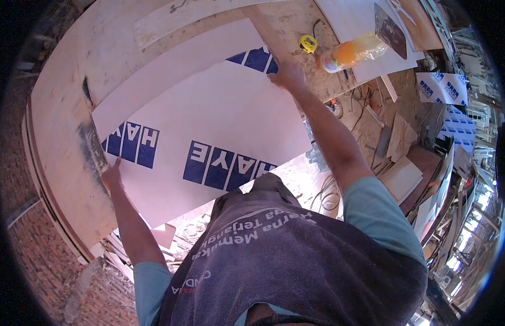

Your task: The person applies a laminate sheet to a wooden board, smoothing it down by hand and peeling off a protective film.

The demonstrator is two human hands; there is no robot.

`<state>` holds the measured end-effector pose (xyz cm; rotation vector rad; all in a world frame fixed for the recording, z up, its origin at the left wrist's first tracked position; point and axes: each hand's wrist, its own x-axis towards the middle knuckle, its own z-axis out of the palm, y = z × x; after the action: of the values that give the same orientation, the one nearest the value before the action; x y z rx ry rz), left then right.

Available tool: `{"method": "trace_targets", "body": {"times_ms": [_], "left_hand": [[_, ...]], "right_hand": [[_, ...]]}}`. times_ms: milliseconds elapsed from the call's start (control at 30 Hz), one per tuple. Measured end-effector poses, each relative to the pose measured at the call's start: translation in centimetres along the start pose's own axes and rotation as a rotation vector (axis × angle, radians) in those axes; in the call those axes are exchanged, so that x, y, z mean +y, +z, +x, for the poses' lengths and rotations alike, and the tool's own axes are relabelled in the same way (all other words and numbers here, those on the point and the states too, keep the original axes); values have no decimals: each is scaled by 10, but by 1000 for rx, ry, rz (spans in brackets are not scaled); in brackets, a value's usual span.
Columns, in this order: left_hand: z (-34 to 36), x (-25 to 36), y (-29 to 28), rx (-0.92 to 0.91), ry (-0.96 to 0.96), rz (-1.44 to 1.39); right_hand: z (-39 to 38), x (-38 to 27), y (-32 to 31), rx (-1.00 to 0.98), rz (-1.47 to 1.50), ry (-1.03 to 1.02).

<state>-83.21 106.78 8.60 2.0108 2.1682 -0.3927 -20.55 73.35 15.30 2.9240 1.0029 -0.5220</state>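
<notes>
A large white sheet with blue printed blocks (209, 103) lies at a slant on the pale wooden worktop (57, 125), its near edge over my lap. My left hand (112, 175) grips the sheet's left edge, with the index finger along it. My right hand (286, 76) holds the opposite edge near the far right corner, fingers bent onto it. The undersides of both grips are hidden. A yellow tape measure (308, 43) and a plastic bottle of orange drink (345, 54) lie beyond my right hand.
Pale boards (361, 16) and a dark plate (390, 32) sit at the back right. Cables (357, 106) run below them. Stacked offcuts (400, 179) and more blue-printed sheets (442, 87) crowd the right side. Brick (40, 255) shows below the worktop at lower left.
</notes>
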Motion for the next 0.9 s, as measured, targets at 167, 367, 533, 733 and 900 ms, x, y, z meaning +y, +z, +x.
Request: {"method": "trace_targets", "body": {"times_ms": [167,367,533,733,900], "left_hand": [[14,-3,23,169,214,192],[44,-32,27,-26,175,70],[-33,-98,35,565,364,-71],[-216,-90,39,255,276,-265],[-256,-110,41,160,558,-216]], "right_hand": [[-12,2,-5,13,-57,3],[-22,14,1,148,-41,-153],[-110,56,40,364,212,-462],[-251,146,53,-1,419,-295],[-259,161,78,114,387,-373]]}}
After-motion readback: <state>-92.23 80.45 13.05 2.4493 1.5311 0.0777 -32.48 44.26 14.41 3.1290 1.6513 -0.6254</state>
